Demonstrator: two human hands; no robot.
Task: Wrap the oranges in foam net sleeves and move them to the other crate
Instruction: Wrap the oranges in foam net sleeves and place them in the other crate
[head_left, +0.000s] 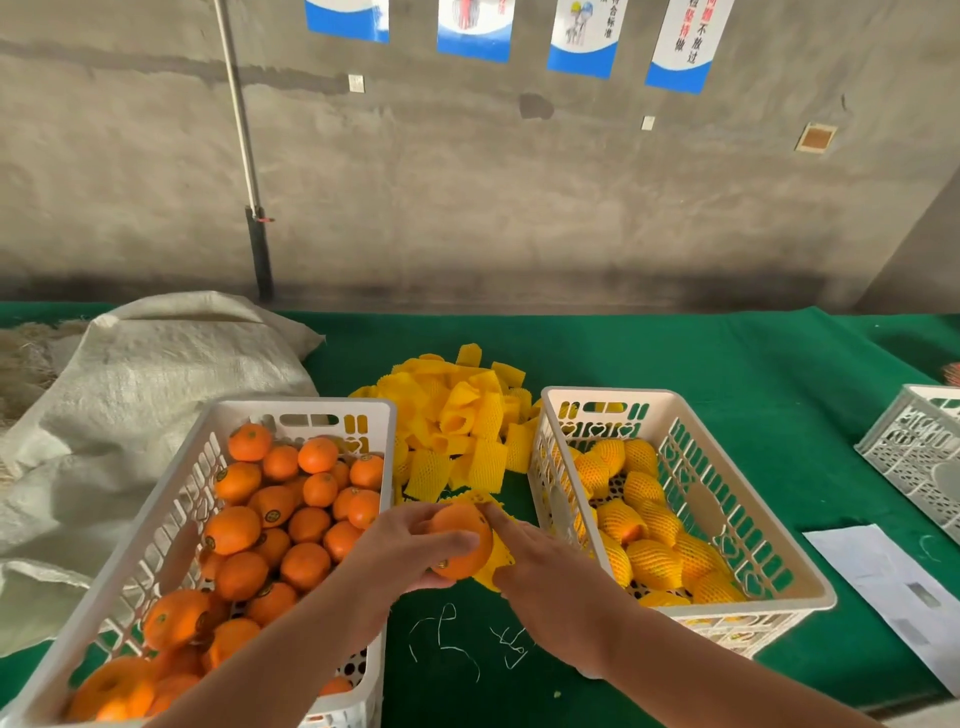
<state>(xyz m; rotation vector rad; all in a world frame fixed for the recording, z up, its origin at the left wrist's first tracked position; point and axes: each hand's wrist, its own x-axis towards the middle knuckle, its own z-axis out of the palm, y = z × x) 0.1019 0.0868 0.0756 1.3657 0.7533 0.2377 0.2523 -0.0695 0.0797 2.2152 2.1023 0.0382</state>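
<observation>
head view: left hand (410, 545) cups a bare orange (460, 543) over the green table (727, 358), fingers curled round its near side, thumb across the front. right hand (545, 566) is on the yellow foam net sleeve (496, 564) that sits half over the orange's right side; forefinger lies straight along the top edge of the sleeve, other fingers hidden under the hand so can't tell how they grip. orange is mid air between the two crates, just in front of the sleeve pile (457, 426).

left crate (291, 410) holds unwrapped oranges, right crate (691, 415) holds wrapped ones, about one layer, so task looks partway with plenty left.

risks, judged: sleeve covers only a part of the fruit, it could spring back off if the right hand lets go early. net is stretchy and thin, pulling hard with one finger could tear it. orange is smooth, held mostly by a cupped palm, could slip and roll on the cloth toward the table's edge.

hard to see: far side of the orange and how far the sleeve reaches behind it. sleeve mouth blocked by the right hand. a third crate (919, 441) is cut off at the right edge, contents unclear. white sack (156, 374) at left, paper sheet (883, 587) at right, wall posters too blurred to read.
</observation>
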